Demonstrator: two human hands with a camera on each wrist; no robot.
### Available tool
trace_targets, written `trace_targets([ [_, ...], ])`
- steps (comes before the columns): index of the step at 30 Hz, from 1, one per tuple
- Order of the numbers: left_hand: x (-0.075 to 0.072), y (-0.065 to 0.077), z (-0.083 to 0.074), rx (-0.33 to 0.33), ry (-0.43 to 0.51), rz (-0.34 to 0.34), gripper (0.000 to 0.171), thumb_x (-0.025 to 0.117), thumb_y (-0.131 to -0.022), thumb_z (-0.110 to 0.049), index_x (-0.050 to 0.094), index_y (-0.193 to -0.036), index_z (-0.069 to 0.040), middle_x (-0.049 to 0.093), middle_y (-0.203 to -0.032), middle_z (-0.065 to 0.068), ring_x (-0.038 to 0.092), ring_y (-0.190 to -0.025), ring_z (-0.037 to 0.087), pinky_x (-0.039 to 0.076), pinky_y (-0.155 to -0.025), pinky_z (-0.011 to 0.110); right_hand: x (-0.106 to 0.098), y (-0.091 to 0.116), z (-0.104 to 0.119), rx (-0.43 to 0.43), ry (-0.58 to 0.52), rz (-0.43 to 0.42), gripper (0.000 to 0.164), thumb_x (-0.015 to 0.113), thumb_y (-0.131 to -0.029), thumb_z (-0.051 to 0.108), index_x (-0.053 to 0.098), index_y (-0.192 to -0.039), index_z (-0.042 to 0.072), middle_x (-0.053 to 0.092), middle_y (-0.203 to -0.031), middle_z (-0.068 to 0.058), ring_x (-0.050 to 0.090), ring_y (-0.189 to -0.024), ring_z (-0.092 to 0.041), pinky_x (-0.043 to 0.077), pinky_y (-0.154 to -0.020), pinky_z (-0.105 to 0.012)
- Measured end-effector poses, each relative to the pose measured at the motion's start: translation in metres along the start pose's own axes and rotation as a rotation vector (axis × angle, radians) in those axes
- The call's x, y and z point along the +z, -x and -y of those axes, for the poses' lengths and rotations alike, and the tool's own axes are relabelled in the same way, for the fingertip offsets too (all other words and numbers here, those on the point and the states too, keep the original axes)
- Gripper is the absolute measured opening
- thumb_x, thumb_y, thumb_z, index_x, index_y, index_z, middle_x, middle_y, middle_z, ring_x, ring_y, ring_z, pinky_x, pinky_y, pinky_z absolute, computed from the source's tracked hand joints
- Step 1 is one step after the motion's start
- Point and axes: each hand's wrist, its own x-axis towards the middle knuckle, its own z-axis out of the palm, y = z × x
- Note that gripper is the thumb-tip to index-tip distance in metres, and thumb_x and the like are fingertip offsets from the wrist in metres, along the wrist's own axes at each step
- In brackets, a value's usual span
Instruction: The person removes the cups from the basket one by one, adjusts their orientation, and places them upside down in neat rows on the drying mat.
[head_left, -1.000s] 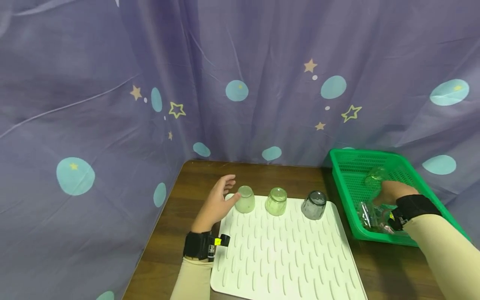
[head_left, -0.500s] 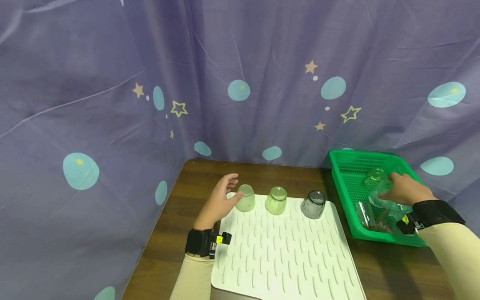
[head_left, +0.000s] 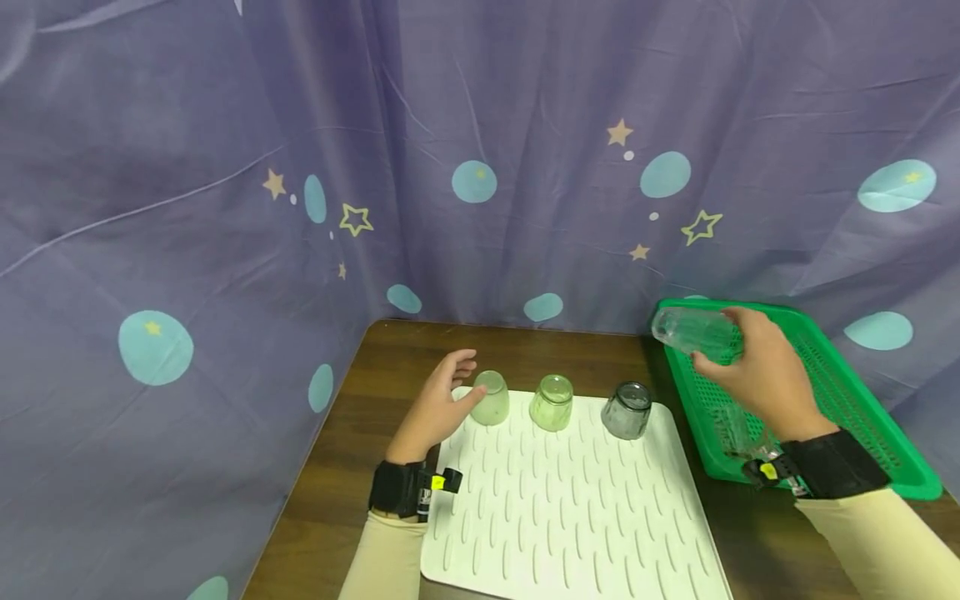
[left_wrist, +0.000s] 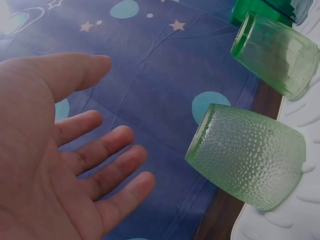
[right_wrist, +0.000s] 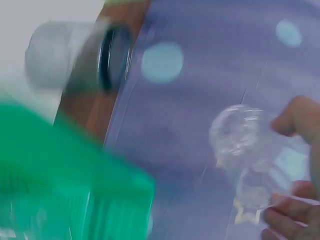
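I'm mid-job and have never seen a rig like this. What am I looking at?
There is no machine: these are a person's bare left hand and right hand. Each black wristband carries a camera watching that hand's work; the head view looks down from one worn on the head. On the wooden table, a white ridged mat bears, upside down, a pebbled green glass, a light green glass and a dark grey glass. The right hand grips a clear glass sideways near the green basket of glassware. The left hand holds nothing.

Brown wood-grain table (head_left: 333,467), ridged white mat (head_left: 570,500) on it, green basket (head_left: 692,408) alongside
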Motion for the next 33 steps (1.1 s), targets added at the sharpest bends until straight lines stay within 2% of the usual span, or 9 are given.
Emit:
trace_targets([
  [3,0.0,0.0,-0.001,0.008,0.008,-0.01,0.061,0.069,-0.102,-0.026,0.042,-0.153,-0.008,0.052,-0.143,0.005,0.051,-0.134,0.031,0.042,-0.115,0.047,0.019,0.007,0.025,-0.09,-0.107,-0.114,0.076,0.081,-0.086,0.013,0.044,-0.15,-0.005,0.05,-0.139,-0.033,0.048,-0.124,-0.054,0.04,-0.097,-0.067],
  [6,0.002,0.0,-0.003,0.026,0.02,-0.012,0.06,0.069,-0.102,-0.028,0.042,-0.153,-0.011,0.052,-0.145,0.004,0.051,-0.134,0.028,0.043,-0.114,0.047,0.042,0.017,0.043,-0.181,-0.185,-0.18,0.081,0.083,-0.081,0.004,0.045,-0.152,0.001,0.051,-0.143,-0.028,0.049,-0.128,-0.049,0.041,-0.105,-0.058],
  [10,0.008,0.0,-0.008,0.048,0.036,0.022,0.063,0.068,-0.102,-0.031,0.039,-0.155,-0.015,0.048,-0.149,0.003,0.048,-0.137,0.027,0.042,-0.115,0.047,0.073,0.029,0.061,-0.276,-0.284,-0.193,0.09,0.087,-0.074,-0.002,0.046,-0.153,0.006,0.053,-0.146,-0.021,0.055,-0.125,-0.038,0.042,-0.105,-0.028],
  [13,0.012,0.001,-0.011,0.072,0.062,0.045,0.064,0.068,-0.102,-0.03,0.037,-0.156,-0.015,0.046,-0.151,0.004,0.047,-0.138,0.029,0.041,-0.116,0.049,0.092,0.038,0.074,-0.314,-0.369,-0.178,0.09,0.089,-0.07,-0.001,0.049,-0.151,0.006,0.055,-0.147,-0.016,0.057,-0.126,-0.028,0.039,-0.103,-0.014],
  [15,0.013,0.001,-0.011,0.096,0.093,0.054,0.063,0.068,-0.102,-0.027,0.037,-0.156,-0.016,0.047,-0.151,0.005,0.047,-0.138,0.032,0.041,-0.115,0.051,0.103,0.045,0.082,-0.335,-0.42,-0.15,0.088,0.089,-0.072,0.002,0.049,-0.151,0.005,0.054,-0.149,-0.015,0.054,-0.133,-0.023,0.036,-0.109,-0.014],
  [18,0.012,0.001,-0.012,0.139,0.147,0.078,0.062,0.067,-0.103,-0.025,0.037,-0.156,-0.015,0.049,-0.149,0.009,0.049,-0.136,0.035,0.044,-0.113,0.053,0.118,0.055,0.092,-0.355,-0.477,-0.1,0.083,0.09,-0.081,0.02,0.049,-0.151,0.006,0.053,-0.151,-0.013,0.05,-0.139,-0.017,0.034,-0.113,-0.015],
  [22,0.01,0.003,-0.012,0.165,0.186,0.128,0.058,0.067,-0.102,-0.032,0.044,-0.153,-0.018,0.055,-0.142,0.009,0.055,-0.13,0.035,0.05,-0.107,0.046,0.139,0.067,0.098,-0.377,-0.527,-0.062,0.078,0.08,-0.09,0.044,0.048,-0.151,0.007,0.055,-0.149,-0.013,0.05,-0.139,-0.019,0.034,-0.115,-0.017],
  [28,0.009,0.003,-0.012,0.131,0.157,0.175,0.051,0.074,-0.098,-0.032,0.055,-0.144,-0.021,0.062,-0.134,0.008,0.064,-0.117,0.023,0.055,-0.1,0.037,0.162,0.078,0.099,-0.375,-0.595,-0.09,0.077,0.084,-0.087,0.039,0.051,-0.147,0.003,0.058,-0.144,-0.016,0.052,-0.137,-0.013,0.038,-0.113,-0.017],
  [33,0.009,0.002,-0.012,0.142,0.165,0.208,0.055,0.077,-0.095,-0.03,0.055,-0.144,-0.02,0.062,-0.133,0.007,0.064,-0.116,0.022,0.055,-0.101,0.038,0.173,0.081,0.1,-0.399,-0.635,-0.149,0.075,0.075,-0.092,0.049,0.053,-0.144,-0.001,0.059,-0.142,-0.019,0.051,-0.138,-0.011,0.042,-0.111,-0.018],
])
